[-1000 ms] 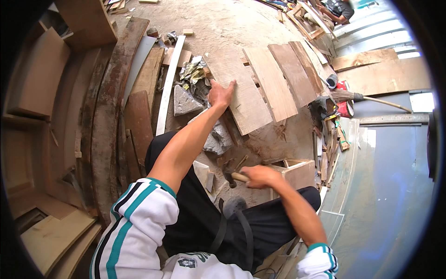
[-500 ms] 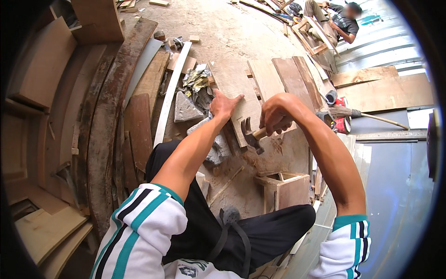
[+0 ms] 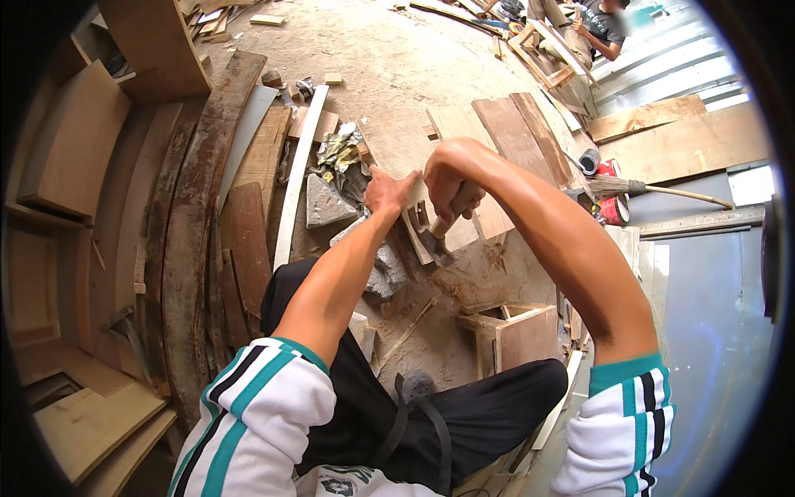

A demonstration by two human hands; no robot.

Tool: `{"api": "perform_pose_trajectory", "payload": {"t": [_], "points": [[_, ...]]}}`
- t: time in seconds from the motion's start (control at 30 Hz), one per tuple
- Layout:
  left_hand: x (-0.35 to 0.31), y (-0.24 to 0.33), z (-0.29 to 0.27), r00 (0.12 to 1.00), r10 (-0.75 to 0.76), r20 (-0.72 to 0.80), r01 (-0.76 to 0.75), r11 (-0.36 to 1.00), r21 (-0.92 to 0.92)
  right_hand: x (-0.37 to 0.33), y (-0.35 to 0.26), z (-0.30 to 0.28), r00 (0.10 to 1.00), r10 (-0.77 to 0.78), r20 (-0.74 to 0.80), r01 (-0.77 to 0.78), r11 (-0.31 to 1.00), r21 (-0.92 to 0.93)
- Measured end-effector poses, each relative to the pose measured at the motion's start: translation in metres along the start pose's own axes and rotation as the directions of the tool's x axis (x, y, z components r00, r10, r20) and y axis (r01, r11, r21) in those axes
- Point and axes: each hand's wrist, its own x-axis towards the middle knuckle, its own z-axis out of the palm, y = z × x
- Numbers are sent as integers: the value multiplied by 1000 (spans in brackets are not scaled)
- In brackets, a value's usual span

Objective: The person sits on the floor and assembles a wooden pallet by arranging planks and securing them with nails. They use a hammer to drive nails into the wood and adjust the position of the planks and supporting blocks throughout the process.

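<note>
My right hand (image 3: 455, 195) is wrapped round the wooden handle of a claw hammer (image 3: 436, 228). The hammer's metal head is at the near end of a light wooden plank (image 3: 397, 145), its claw pointing up and away. Whether the head touches the wood I cannot tell. My left hand (image 3: 389, 192) grips the plank by its left edge, thumb stretched across the top toward my right hand; its lower fingers are hidden. Under the near end of the plank lies a darker piece of wood (image 3: 403, 248). Any nail there is too small to make out.
Grey concrete chunks (image 3: 325, 201) and crumpled foil wrapping (image 3: 339, 153) lie left of the plank. Long boards (image 3: 224, 149) line the left side. A wooden box frame (image 3: 522, 335) stands near my knee. At right are a broom (image 3: 617, 187) and red can; another person (image 3: 598, 25) sits far right.
My right hand has swung the hammer left and down to the plank's near end. My left hand keeps its hold on the plank edge. The whole view has shifted slightly.
</note>
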Motion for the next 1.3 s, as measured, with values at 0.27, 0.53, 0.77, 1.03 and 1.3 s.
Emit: {"api": "perform_pose_trajectory", "payload": {"t": [0.27, 0.53, 0.77, 1.03, 1.3], "points": [[2, 0, 6, 1000, -10, -2, 10, 999, -35, 4, -3, 66, 985, -39, -170, 40, 999, 5], [-2, 17, 5, 997, -75, -20, 76, 996, 55, -23, -18, 76, 858, 139, -494, -111, 990, 86], [32, 12, 5, 760, 646, -73, -470, 624, 624, -12, -11, 119, 385, 387, -838, 546, 636, 545], [12, 41, 4, 892, 441, 100, -416, 715, 562, 16, -3, 148, 208, 354, -912, 973, -168, 157], [15, 40, 9, 874, 484, 55, -423, 699, 577, 29, -21, 161, 32, 557, -830, 983, -168, -75]]}}
